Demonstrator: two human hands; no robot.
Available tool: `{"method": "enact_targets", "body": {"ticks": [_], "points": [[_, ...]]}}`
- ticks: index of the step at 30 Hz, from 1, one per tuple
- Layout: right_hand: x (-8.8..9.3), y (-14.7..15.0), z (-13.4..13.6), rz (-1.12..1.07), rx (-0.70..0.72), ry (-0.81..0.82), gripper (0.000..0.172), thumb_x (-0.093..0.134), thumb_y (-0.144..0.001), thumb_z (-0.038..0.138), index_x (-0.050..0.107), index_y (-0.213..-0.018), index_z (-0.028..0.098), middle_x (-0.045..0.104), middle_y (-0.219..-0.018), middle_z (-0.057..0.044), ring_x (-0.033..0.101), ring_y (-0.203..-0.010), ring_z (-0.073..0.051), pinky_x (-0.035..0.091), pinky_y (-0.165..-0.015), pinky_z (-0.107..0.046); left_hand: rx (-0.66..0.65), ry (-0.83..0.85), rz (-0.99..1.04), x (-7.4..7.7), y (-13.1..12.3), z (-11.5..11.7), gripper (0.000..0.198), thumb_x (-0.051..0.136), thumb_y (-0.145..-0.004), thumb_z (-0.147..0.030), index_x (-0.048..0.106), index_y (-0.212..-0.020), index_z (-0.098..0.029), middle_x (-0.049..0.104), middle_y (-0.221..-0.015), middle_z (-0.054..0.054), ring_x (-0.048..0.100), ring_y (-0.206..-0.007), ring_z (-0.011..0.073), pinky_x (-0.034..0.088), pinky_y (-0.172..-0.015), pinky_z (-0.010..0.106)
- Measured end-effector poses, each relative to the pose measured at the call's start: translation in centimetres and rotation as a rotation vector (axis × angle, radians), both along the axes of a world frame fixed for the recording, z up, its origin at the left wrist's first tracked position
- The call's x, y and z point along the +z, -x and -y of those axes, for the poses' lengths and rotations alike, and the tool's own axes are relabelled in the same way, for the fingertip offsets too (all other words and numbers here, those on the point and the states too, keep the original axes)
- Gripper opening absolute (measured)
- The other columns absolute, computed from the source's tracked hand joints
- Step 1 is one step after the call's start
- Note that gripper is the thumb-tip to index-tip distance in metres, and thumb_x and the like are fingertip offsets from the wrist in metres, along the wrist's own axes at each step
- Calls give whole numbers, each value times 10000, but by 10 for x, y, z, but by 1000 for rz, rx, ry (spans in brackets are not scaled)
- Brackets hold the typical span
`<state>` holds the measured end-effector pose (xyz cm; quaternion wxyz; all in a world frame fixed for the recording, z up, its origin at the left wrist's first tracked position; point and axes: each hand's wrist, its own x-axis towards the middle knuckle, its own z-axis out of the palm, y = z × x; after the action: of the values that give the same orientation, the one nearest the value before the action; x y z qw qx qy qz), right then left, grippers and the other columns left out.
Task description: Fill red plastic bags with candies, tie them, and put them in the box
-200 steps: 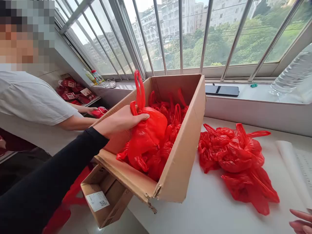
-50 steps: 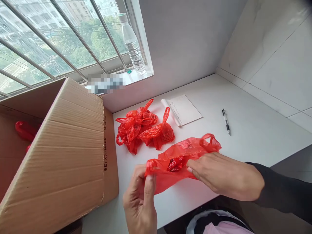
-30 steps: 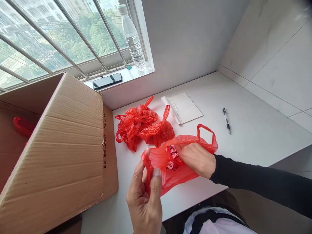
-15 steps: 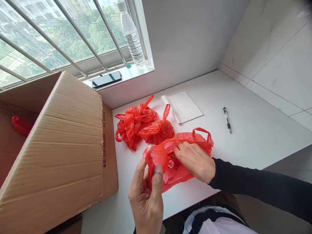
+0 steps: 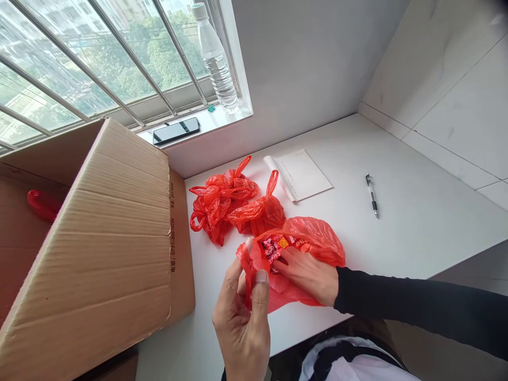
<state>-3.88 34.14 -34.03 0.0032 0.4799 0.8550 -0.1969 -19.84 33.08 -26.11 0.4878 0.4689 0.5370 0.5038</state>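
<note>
A red plastic bag [image 5: 317, 230] lies spread on the table with its mouth apart. My left hand [image 5: 246, 312] pinches the bag's near-left handle between thumb and fingers. Inside the bag shows a glossy red packet [image 5: 271, 246] with white, pink and yellow print. My right hand [image 5: 307, 275] reaches into the bag from the right, its fingers stretched out and lying against the packet. Its thumb is hidden. Just beyond the bag sit tied red bags [image 5: 226, 193], one of them a knotted bundle [image 5: 260, 211] near the bag's rim.
A large open cardboard box [image 5: 119, 238] stands at the left, with a piece of red plastic [image 5: 42, 205] inside. A notepad [image 5: 305, 174] and a pen [image 5: 372, 196] lie on the white table [image 5: 416, 211]. The sill holds a phone [image 5: 177, 130] and a water bottle [image 5: 218, 63].
My right hand has moved slightly down and left inside the bag. More of the printed packet now shows, and the bag's far handle has dropped. My left hand keeps its pinch.
</note>
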Motion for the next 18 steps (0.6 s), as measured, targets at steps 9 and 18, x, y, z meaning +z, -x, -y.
{"method": "enact_targets", "body": {"ticks": [9, 18], "points": [[7, 5, 0, 22, -77, 56, 209, 498, -881, -5, 645, -988, 98, 680, -991, -145, 648, -879, -268, 445, -669, -353, 16, 16, -52, -6, 4, 0, 408, 715, -918, -318, 672, -1323, -337, 752, -1225, 42, 713, -832, 128, 595, -814, 215], [6, -19, 9, -183, -186, 238, 53, 570, -892, 175, 621, -896, 186, 648, -808, -34, 581, -657, -163, 366, -544, -270, -14, 55, -22, -2, 1, 2, 481, 713, -921, -339, 612, -1391, -310, 788, -942, 21, 646, -685, 113, 566, -669, 198]]}}
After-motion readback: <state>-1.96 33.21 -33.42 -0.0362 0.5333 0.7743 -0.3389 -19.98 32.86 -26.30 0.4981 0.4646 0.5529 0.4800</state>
